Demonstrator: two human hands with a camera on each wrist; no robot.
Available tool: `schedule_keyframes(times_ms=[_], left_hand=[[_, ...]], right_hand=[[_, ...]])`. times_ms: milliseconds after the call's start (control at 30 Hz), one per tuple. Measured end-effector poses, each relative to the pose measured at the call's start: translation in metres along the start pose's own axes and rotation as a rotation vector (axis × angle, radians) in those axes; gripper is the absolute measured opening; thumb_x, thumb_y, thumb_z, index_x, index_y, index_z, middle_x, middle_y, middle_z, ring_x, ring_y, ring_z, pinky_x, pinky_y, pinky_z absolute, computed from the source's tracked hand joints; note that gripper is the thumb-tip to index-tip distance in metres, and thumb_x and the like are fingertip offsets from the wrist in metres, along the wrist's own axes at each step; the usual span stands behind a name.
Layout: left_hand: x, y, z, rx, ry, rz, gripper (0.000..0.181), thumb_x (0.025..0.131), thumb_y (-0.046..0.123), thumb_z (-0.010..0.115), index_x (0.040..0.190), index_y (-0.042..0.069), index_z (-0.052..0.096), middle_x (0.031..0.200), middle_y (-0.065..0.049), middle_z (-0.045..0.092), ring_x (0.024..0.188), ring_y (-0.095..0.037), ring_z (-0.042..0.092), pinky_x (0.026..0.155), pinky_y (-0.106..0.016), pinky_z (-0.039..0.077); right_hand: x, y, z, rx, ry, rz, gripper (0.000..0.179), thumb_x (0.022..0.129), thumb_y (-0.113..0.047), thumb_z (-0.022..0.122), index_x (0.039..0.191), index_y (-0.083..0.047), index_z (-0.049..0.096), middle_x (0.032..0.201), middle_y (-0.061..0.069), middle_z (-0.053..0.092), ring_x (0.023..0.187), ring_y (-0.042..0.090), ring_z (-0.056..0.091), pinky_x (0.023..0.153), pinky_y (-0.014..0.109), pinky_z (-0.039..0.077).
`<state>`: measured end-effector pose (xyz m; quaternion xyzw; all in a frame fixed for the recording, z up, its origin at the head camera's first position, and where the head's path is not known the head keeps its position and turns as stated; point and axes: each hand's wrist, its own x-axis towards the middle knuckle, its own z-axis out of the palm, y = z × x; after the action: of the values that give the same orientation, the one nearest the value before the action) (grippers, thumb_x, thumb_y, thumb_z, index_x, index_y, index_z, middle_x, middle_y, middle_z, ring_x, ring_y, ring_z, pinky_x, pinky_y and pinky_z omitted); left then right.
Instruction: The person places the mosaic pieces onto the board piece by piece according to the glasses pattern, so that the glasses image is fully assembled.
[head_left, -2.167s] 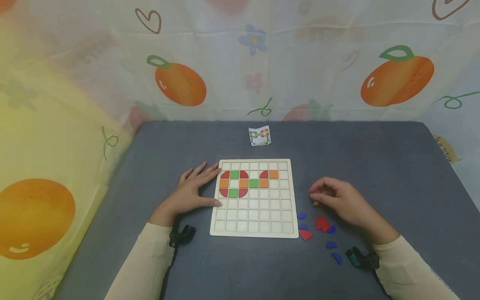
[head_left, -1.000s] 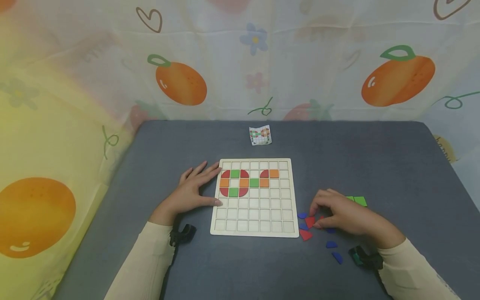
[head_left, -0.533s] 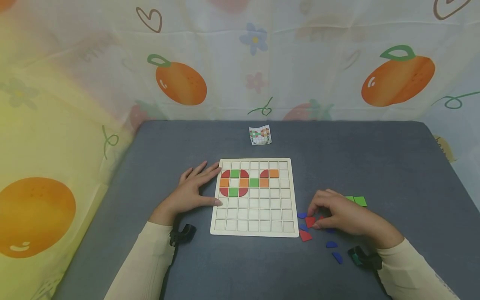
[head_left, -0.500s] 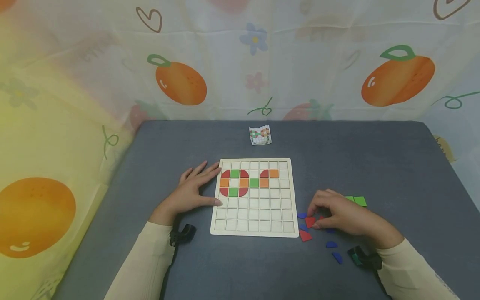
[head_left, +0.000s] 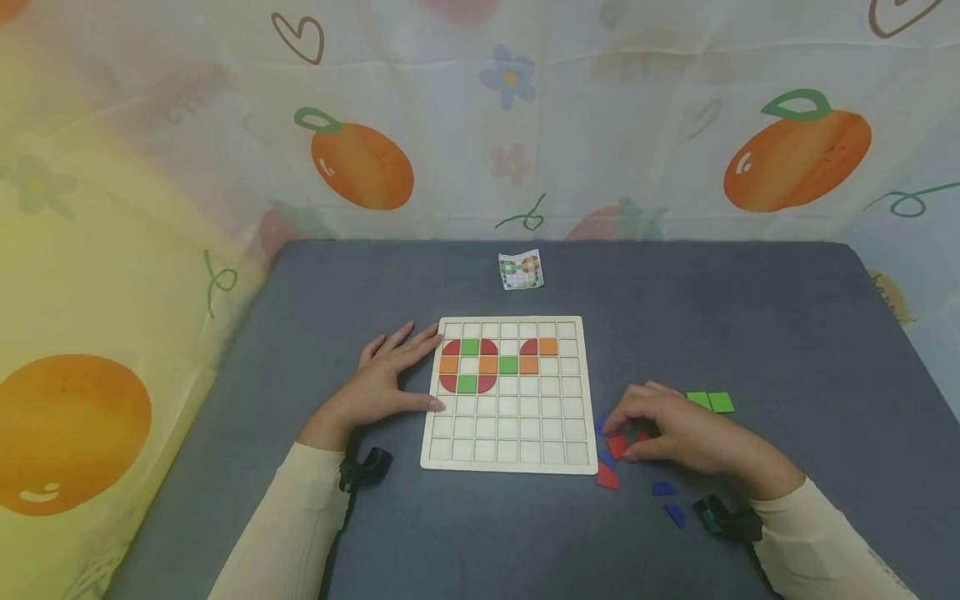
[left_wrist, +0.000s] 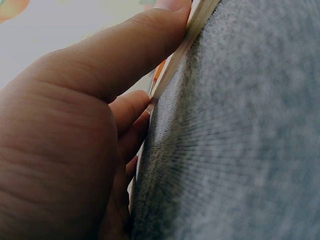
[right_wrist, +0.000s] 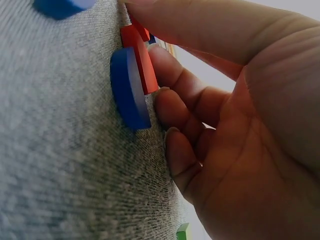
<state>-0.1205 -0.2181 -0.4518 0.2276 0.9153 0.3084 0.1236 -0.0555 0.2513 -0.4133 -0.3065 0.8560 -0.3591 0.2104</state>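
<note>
My left hand (head_left: 386,379) lies at the left edge of a pale wooden grid board (head_left: 517,429), thumb and fingers spread along its rim. Red quarter-circle, green square and orange square tiles fill some of the board's upper cells. To the right of the board, my right hand (head_left: 667,421) has thumb and index finger at opposite sides of a loose red quarter-circle tile (head_left: 617,447), pinching it near the table. A second red tile (head_left: 607,477) lies just below. Another red tile and a blue tile (right_wrist: 131,90) sit close under my curled fingers in the right wrist view.
Two green square tiles (head_left: 721,402) lie beyond my right hand. Two blue half-round tiles (head_left: 663,489) are near the right wrist. A small pattern card (head_left: 521,270) lies behind the board on the grey tabletop (head_left: 375,283). A fruit-print cloth hangs behind.
My right hand has come down onto the loose tiles, uncovering the green squares. The red tile between its fingertips has slid slightly left, and neighbouring tiles have shifted. The left hand stays put.
</note>
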Motion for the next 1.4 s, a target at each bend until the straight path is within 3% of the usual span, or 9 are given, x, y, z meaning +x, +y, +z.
schedule_keyframes(times_ms=[233,467,800,933,1067,1233,1400], left_hand=[[-0.0001,0.0,-0.0002,0.001,0.006,0.006,0.111,0.081,0.059,0.094,0.172,0.025,0.039,0.177,0.009,0.027,0.166,-0.027,0.006,0.124,-0.063,-0.003],[-0.0004,0.001,-0.0009,-0.002,0.006,0.012,0.111,0.081,0.059,0.094,0.171,0.024,0.04,0.177,0.008,0.028,0.166,-0.028,0.006,0.124,-0.064,-0.003],[0.0001,0.0009,-0.0012,-0.001,0.001,0.012,0.111,0.081,0.059,0.094,0.171,0.024,0.04,0.177,0.009,0.027,0.166,-0.028,0.006,0.124,-0.063,-0.003],[-0.0001,0.0007,-0.001,-0.004,-0.002,0.014,0.111,0.082,0.059,0.094,0.172,0.024,0.04,0.177,0.009,0.027,0.166,-0.027,0.005,0.124,-0.063,-0.003],[-0.0002,0.0003,-0.001,-0.006,-0.005,0.017,0.111,0.082,0.059,0.094,0.172,0.024,0.039,0.178,0.009,0.026,0.166,-0.027,0.005,0.124,-0.063,-0.003],[-0.0003,0.0003,-0.0007,-0.003,-0.003,0.016,0.11,0.082,0.059,0.093,0.172,0.024,0.039,0.178,0.009,0.026,0.166,-0.027,0.005,0.124,-0.063,-0.003],[-0.0002,0.0007,-0.0013,-0.007,0.0,0.016,0.11,0.082,0.058,0.094,0.172,0.024,0.039,0.178,0.008,0.027,0.166,-0.028,0.006,0.124,-0.063,-0.004]], right_hand=[[0.0002,0.0003,-0.0002,0.0,-0.011,0.013,0.02,0.093,-0.026,0.09,0.108,-0.032,0.078,0.108,-0.017,0.063,0.098,0.013,0.052,0.083,0.036,0.05],[-0.0011,-0.001,-0.0001,-0.007,-0.024,-0.011,0.024,0.096,-0.028,0.088,0.118,-0.029,0.079,0.109,-0.017,0.063,0.1,0.013,0.051,0.085,0.037,0.047],[0.0008,-0.0047,0.0014,0.015,-0.004,0.027,0.02,0.095,-0.026,0.089,0.1,-0.031,0.07,0.1,-0.015,0.06,0.093,0.014,0.051,0.077,0.033,0.047],[0.0019,-0.0034,0.0041,0.076,0.05,0.04,0.014,0.099,-0.019,0.084,0.1,-0.027,0.073,0.093,-0.012,0.061,0.083,0.011,0.058,0.073,0.031,0.051],[0.0027,-0.003,0.0062,0.109,0.163,0.042,0.01,0.1,-0.013,0.082,0.104,-0.022,0.079,0.094,-0.011,0.065,0.077,0.01,0.063,0.071,0.03,0.054],[0.0047,-0.0064,0.0057,0.203,0.298,0.095,0.013,0.099,-0.002,0.08,0.107,-0.011,0.077,0.104,-0.002,0.068,0.089,0.014,0.073,0.075,0.03,0.059],[0.0075,-0.0092,0.0016,0.183,0.365,0.169,0.029,0.099,0.001,0.08,0.126,-0.002,0.069,0.106,0.003,0.07,0.093,0.021,0.071,0.078,0.03,0.059]])
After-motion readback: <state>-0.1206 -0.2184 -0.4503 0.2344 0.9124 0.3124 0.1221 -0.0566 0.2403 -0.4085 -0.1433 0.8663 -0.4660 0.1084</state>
